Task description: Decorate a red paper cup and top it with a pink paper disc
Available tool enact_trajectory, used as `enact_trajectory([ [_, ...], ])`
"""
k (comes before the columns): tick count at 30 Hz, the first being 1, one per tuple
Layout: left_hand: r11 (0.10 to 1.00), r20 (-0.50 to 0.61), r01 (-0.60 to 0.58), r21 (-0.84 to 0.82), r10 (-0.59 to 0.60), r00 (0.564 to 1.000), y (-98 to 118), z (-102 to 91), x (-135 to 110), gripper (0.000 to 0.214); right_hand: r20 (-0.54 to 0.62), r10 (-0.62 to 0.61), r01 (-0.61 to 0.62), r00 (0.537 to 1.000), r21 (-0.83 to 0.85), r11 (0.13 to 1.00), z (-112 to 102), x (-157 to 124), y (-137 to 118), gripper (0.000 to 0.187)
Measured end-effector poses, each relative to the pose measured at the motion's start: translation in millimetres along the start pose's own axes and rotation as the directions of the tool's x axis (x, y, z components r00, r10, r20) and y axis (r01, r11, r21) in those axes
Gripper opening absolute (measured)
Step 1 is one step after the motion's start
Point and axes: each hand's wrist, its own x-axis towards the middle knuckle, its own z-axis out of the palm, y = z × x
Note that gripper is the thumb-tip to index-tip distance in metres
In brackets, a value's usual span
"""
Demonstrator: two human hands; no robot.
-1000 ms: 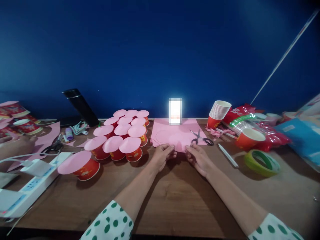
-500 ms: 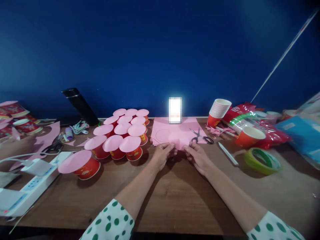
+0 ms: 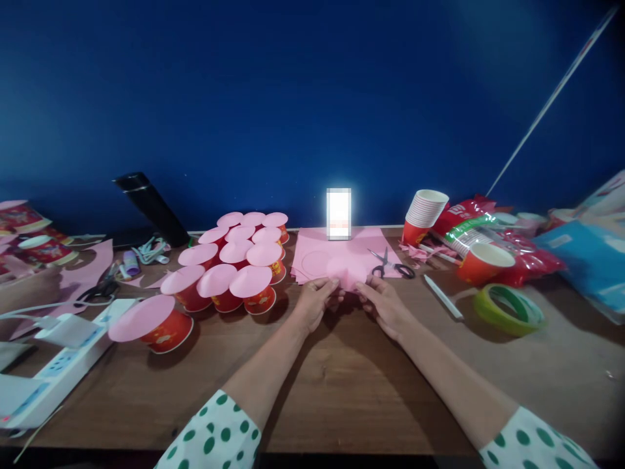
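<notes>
The left hand (image 3: 316, 303) pinches the near left edge of a pink paper disc (image 3: 347, 272), its thumb and forefinger pressed together and the other fingers curled in beneath. The right hand (image 3: 385, 306) grips the near right edge the same way, thumb against forefinger, so the paper is held between both hands at the near edge of a stack of pink sheets (image 3: 312, 242).

The disc is plain pale pink, thin and rounded at the far side, with a slight rise toward its middle that suggests a shallow cone; pink on pink, its outline is hard to follow, so that shape is only my best reading. A thin drawn circle shows on the top sheet, left of the disc.

Scissors (image 3: 385, 259) with dark handles lie on the sheets just beyond the right hand, blades parted. Behind the disc a bright phone (image 3: 338, 215) stands upright near the blue wall (image 3: 312, 98), its screen blurred out.

To the left stand rows of red cups (image 3: 258, 301), each topped by a wider pink round. To the right are a white pen (image 3: 443, 296), a yellow-green tape roll (image 3: 488, 312) and a tilted stack of nested paper cups (image 3: 424, 218).
</notes>
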Motion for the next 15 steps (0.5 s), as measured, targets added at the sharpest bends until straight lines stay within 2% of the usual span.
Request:
enact_trajectory([
  [15, 1.0, 0.002, -0.003, 0.007, 0.003, 1.0, -0.9, 0.0, -0.6, 0.034, -0.008, 0.017, -0.017, 1.0, -0.022, 1.0, 0.9, -0.8, -1.2, 0.038],
])
